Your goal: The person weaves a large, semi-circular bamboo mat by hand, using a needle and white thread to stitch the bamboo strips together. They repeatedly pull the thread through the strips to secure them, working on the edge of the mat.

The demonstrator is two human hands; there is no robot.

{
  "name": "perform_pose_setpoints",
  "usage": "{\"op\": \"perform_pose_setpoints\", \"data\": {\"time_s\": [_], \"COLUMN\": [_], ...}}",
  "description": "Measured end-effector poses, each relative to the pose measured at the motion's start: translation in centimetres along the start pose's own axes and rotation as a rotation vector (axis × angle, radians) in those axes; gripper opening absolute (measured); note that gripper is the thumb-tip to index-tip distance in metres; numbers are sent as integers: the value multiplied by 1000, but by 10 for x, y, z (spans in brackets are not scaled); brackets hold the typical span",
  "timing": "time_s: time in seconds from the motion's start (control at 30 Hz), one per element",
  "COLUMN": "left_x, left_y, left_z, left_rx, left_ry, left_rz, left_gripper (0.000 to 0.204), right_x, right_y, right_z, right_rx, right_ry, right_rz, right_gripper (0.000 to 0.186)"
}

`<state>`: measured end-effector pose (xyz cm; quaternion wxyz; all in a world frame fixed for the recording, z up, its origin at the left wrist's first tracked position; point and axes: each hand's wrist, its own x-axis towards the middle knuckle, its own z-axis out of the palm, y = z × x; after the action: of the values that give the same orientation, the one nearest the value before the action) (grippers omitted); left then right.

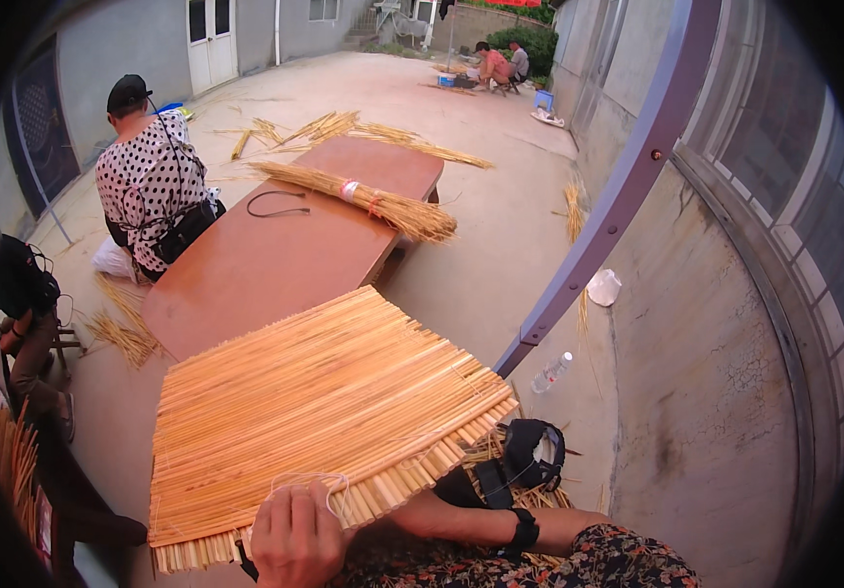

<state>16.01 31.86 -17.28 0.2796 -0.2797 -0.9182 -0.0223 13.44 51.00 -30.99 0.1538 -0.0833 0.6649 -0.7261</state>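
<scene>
Gripping straw mat point(314, 412) near edge, 1 hand point(294, 539), stalks running lower-left to upper-right

Mat point(314, 421) fills the near counter point(245, 265); a bundle point(363, 196) crosses its far end, bare board between.

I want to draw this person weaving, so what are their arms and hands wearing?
Only one hand shows clearly, and it is bare: no glove or ring visible. The forearm behind it is bare too, with a black band strapped around it like a watch. Past the band comes dark clothing with a small reddish flower pattern. Which hand it is cannot be told, and the other is out of view.
</scene>
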Motion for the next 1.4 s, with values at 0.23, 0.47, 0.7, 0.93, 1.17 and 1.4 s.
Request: {"op": "perform_pose_setpoints", "data": {"time_s": [0.23,0.47,0.7,0.93,1.17,1.4], "left_x": [9,8,12,8,1,-7], "left_y": [-7,-21,-26,-38,-29,-27], "left_z": [1,17,17,37,53,61], "left_rx": [103,137,17,34,62,82], "left_ry": [27,18,33,33,40,29], "left_rz": [-44,-34,-140,-207,-144,-147], "left_gripper": [32,33,51,51,54,52], "right_x": [23,40,20,7,17,37], "right_y": [3,12,23,-11,-34,-21], "right_z": [8,8,-8,-28,-37,-44], "right_rx": [-284,-361,-424,247,876,1316], "right_ry": [29,-71,-282,206,393,355], "right_rz": [-147,-138,-98,-119,-30,231], "right_gripper": [39,39,14,9,35,44]}}
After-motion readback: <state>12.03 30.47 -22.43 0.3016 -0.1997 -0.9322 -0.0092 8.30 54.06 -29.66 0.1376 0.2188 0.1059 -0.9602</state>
